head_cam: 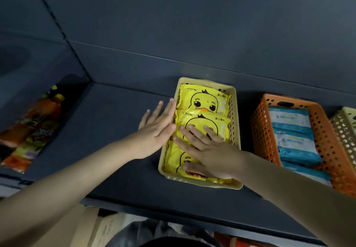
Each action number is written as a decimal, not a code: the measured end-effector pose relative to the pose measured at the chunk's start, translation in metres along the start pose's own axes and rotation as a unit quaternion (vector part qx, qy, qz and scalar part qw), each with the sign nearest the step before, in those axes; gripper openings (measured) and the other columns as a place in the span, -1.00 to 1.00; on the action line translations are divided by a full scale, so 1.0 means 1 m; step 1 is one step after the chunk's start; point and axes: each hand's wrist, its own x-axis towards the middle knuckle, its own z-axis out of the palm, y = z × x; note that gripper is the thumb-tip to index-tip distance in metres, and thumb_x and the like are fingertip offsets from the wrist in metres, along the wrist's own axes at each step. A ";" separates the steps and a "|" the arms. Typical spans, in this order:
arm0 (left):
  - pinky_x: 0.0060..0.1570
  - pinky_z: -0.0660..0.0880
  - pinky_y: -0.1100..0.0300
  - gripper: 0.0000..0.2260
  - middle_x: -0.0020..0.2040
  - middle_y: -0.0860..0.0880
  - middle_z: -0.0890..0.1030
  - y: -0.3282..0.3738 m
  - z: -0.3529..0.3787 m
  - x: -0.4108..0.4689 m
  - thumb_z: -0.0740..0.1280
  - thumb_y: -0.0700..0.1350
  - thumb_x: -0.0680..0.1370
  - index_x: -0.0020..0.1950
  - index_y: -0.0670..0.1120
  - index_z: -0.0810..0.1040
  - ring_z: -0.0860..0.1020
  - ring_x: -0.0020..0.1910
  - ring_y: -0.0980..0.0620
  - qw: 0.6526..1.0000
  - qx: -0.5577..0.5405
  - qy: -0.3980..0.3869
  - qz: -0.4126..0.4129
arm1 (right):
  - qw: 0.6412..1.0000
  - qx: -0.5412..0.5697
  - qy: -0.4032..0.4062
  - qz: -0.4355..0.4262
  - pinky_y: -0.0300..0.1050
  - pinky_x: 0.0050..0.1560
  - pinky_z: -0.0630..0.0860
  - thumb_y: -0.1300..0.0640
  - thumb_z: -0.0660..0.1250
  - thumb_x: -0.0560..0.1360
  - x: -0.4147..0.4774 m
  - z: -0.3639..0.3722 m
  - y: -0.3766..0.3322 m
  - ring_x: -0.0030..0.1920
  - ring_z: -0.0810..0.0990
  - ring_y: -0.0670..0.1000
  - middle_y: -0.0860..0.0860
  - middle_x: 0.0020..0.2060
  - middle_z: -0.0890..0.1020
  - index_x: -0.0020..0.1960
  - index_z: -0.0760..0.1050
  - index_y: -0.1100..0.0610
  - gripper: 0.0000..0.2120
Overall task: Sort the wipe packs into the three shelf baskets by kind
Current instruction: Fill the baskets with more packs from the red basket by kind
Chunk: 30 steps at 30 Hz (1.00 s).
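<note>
Yellow plastic basket (236, 112) on the dark shelf (119, 131), long axis running away from the person. Three yellow duck packs (204, 100) inside, each crosswise, overlapped in a row front to back.

Right hand (210, 150) lies flat on the middle and near packs, fingers spread and pointing toward the back. It presses and encloses nothing, so there is no grip. Left hand (156, 129) is outside the basket, straight fingers laid along its left wall and touching it, likewise no grip.

The packs sit directly under the right palm, so it is the nearer hand. Likely step: seating the row while the left steadies the basket.

Orange basket (262, 131), well to the right, holds blue-and-white packs (292, 129) in a similar row. A tan basket (344, 127) shows at the right edge, touching or just beside the orange one; its contents are out of view. Orange snack bags (32, 127) lie far left.
</note>
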 end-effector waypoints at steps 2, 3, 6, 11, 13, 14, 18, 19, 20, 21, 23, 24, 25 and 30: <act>0.49 -0.33 0.01 -0.51 0.49 0.26 -0.40 0.000 0.000 0.000 -0.20 0.11 0.66 0.49 0.15 -0.43 -0.44 0.44 0.24 1.000 0.009 0.002 -0.003 | 1.000 0.005 -0.002 -0.014 0.17 0.47 -0.39 -0.37 -0.27 0.51 0.001 0.000 0.002 0.41 -0.57 -0.03 -0.07 0.41 -0.55 0.44 -0.53 -0.19 -0.34; 0.49 -0.33 0.01 -0.51 0.49 0.25 -0.40 0.000 -0.001 0.000 -0.21 0.12 0.66 0.49 0.14 -0.43 -0.43 0.45 0.23 1.000 0.014 0.002 -0.002 | 1.000 0.003 0.004 -0.024 0.16 0.47 -0.39 -0.35 -0.27 0.53 -0.001 -0.002 0.004 0.41 -0.57 -0.03 -0.08 0.42 -0.54 0.44 -0.53 -0.19 -0.36; 0.50 -0.31 0.00 -0.52 0.50 0.25 -0.38 0.002 0.000 -0.001 -0.21 0.11 0.66 0.50 0.13 -0.40 -0.41 0.46 0.23 1.000 0.018 0.011 0.002 | 0.998 -0.006 0.018 -0.066 0.10 0.47 -0.42 -0.29 -0.28 0.56 -0.011 -0.007 0.010 0.43 -0.54 -0.05 -0.14 0.44 -0.49 0.44 -0.49 -0.24 -0.43; 0.50 -0.30 -0.01 -0.52 0.51 0.24 -0.36 0.004 0.001 -0.003 -0.22 0.11 0.66 0.50 0.14 -0.40 -0.39 0.47 0.24 1.000 0.018 0.018 -0.001 | 0.996 -0.038 -0.013 -0.079 0.15 0.49 -0.35 -0.29 -0.38 0.48 -0.014 -0.002 0.011 0.45 -0.50 -0.02 -0.18 0.45 -0.47 0.45 -0.46 -0.28 -0.44; 0.50 -0.29 -0.02 -0.52 0.51 0.25 -0.36 0.003 0.002 -0.004 -0.22 0.12 0.66 0.50 0.15 -0.39 -0.39 0.47 0.24 1.000 0.013 0.020 -0.003 | 0.996 -0.040 -0.018 -0.077 0.17 0.49 -0.34 -0.30 -0.40 0.46 -0.012 -0.003 0.010 0.45 -0.50 -0.01 -0.17 0.45 -0.47 0.44 -0.46 -0.29 -0.43; 0.50 -0.29 -0.02 -0.52 0.51 0.25 -0.36 0.003 0.002 -0.004 -0.23 0.12 0.65 0.50 0.15 -0.39 -0.39 0.47 0.25 1.000 0.012 0.020 -0.005 | 0.996 -0.041 -0.022 -0.076 0.17 0.48 -0.34 -0.29 -0.36 0.50 -0.013 -0.004 0.009 0.45 -0.50 0.00 -0.17 0.45 -0.47 0.44 -0.45 -0.30 -0.45; 0.50 -0.29 -0.01 -0.52 0.51 0.26 -0.35 0.003 0.003 -0.002 -0.23 0.14 0.64 0.51 0.16 -0.38 -0.38 0.47 0.26 1.000 0.007 0.025 -0.003 | 0.996 -0.044 -0.038 -0.070 0.22 0.47 -0.35 -0.24 -0.25 0.60 -0.014 -0.007 0.009 0.45 -0.50 -0.01 -0.17 0.45 -0.47 0.46 -0.41 -0.31 -0.50; 0.50 -0.30 0.01 -0.52 0.51 0.26 -0.35 0.002 0.003 -0.002 -0.24 0.15 0.64 0.51 0.16 -0.38 -0.38 0.47 0.26 1.000 0.008 0.023 -0.002 | 0.996 -0.031 -0.042 -0.066 0.21 0.46 -0.37 -0.26 -0.24 0.60 -0.014 -0.008 0.009 0.45 -0.50 -0.02 -0.18 0.45 -0.46 0.46 -0.40 -0.31 -0.50; 0.50 -0.30 0.02 -0.51 0.51 0.26 -0.35 0.002 0.002 -0.002 -0.24 0.15 0.64 0.51 0.16 -0.38 -0.39 0.46 0.26 1.000 0.011 0.020 -0.001 | 0.998 -0.002 -0.038 -0.057 0.20 0.46 -0.39 -0.28 -0.24 0.59 -0.015 -0.009 0.010 0.45 -0.50 -0.04 -0.19 0.45 -0.46 0.46 -0.40 -0.31 -0.48; 0.50 -0.31 0.04 -0.51 0.50 0.27 -0.35 0.001 0.001 -0.001 -0.23 0.16 0.63 0.51 0.16 -0.37 -0.39 0.46 0.26 1.000 0.014 0.019 -0.001 | 0.998 0.039 -0.023 -0.039 0.18 0.46 -0.41 -0.30 -0.24 0.57 -0.016 -0.012 0.011 0.45 -0.50 -0.06 -0.19 0.45 -0.46 0.46 -0.41 -0.29 -0.46; 0.49 -0.32 0.07 -0.51 0.50 0.29 -0.34 0.000 0.000 0.003 -0.22 0.16 0.63 0.51 0.17 -0.35 -0.39 0.46 0.26 1.000 0.005 0.024 -0.010 | 0.991 0.126 0.041 0.030 0.15 0.46 -0.42 -0.34 -0.25 0.54 -0.012 -0.019 0.013 0.45 -0.48 -0.08 -0.16 0.45 -0.47 0.48 -0.44 -0.20 -0.38; 0.49 -0.32 0.07 -0.51 0.50 0.30 -0.33 0.001 0.000 0.005 -0.21 0.17 0.63 0.51 0.18 -0.34 -0.39 0.46 0.26 0.999 -0.004 0.029 -0.015 | 0.982 0.156 0.073 0.072 0.13 0.46 -0.42 -0.34 -0.26 0.54 -0.007 -0.021 0.014 0.46 -0.48 -0.07 -0.12 0.44 -0.49 0.49 -0.46 -0.14 -0.35; 0.49 -0.32 0.08 -0.50 0.50 0.30 -0.32 0.002 0.000 0.007 -0.21 0.17 0.62 0.52 0.18 -0.33 -0.38 0.46 0.26 0.999 -0.011 0.033 -0.019 | 0.974 0.174 0.093 0.113 0.12 0.46 -0.42 -0.33 -0.27 0.54 -0.001 -0.021 0.012 0.45 -0.49 -0.05 -0.09 0.44 -0.50 0.49 -0.46 -0.10 -0.34; 0.46 -0.35 0.12 -0.51 0.50 0.28 -0.33 0.003 0.002 0.009 -0.22 0.16 0.63 0.51 0.17 -0.36 -0.38 0.47 0.22 0.999 -0.008 0.035 -0.014 | 0.970 0.165 0.057 0.168 0.24 0.44 -0.40 -0.31 -0.28 0.56 0.024 -0.001 0.005 0.46 -0.49 0.11 -0.08 0.45 -0.47 0.49 -0.44 -0.18 -0.41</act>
